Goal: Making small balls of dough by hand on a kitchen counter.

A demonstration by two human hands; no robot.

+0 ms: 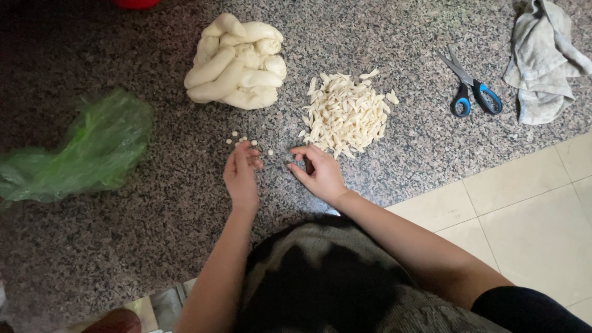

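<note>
L hand (240, 176) flat on granite tabletop (154, 209), fingers loose, touching small dough bits (243, 139). R hand (317, 172) curled beside cut dough pile (346, 113); can't tell if pinching anything. Dough ropes (237, 61) behind.

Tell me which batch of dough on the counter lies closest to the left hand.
The few tiny round dough bits at the left hand fingertips; the strip pile and big lump lie farther.
</note>
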